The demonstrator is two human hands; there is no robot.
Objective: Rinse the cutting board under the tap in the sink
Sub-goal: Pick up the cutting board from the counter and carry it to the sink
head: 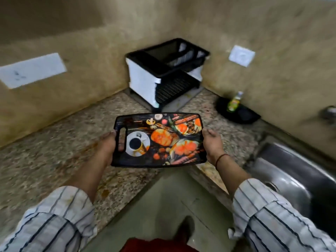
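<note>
Above the granite counter [60, 142], left hand [109, 142] and right hand [212, 142] clamp the cutting board [163, 140] by its ends, carry step; next, swing right to the sink [291, 171].

I see bare counter [54, 142] left of the rack [163, 73]; bottle [234, 102] and tray [241, 115] crowd the way toward the sink [291, 171].

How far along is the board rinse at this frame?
Done: the cutting board is picked up, printed face up, held level above the counter corner. In hand: left hand grips the handle end, right hand the opposite edge. Left: carrying it to the sink on the right; the tap shows no water, and the board is not yet over the basin.
</note>
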